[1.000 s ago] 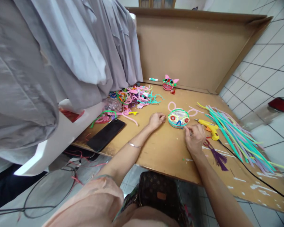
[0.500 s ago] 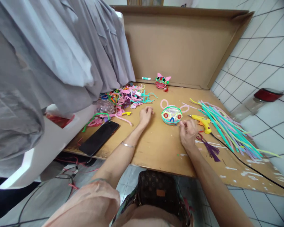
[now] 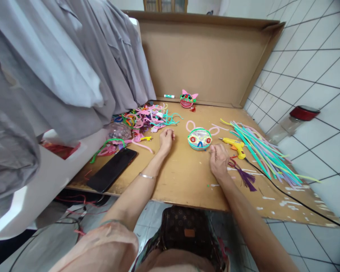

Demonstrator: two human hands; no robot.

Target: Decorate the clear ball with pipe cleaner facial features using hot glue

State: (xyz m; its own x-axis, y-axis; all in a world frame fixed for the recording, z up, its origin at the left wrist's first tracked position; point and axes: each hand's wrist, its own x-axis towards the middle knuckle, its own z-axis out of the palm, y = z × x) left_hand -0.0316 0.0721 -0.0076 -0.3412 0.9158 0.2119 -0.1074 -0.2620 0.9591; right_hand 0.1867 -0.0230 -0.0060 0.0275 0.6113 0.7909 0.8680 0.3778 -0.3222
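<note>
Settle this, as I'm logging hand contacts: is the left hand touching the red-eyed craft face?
Apart. The head view plainly shows a strip of bare tabletop between the left hand and the red-eyed craft face.

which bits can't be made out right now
Head view, inside the left hand: hidden by curled fingers.
Head view, anything pinched in right hand: too small.
Head view, back of round fuzzy green-rimmed face: hidden by its front.
Head view, far end of black cord: past right edge.

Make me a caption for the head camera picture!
Two hands beside a pipe-cleaner face, yellow glue gun nearby.
</note>
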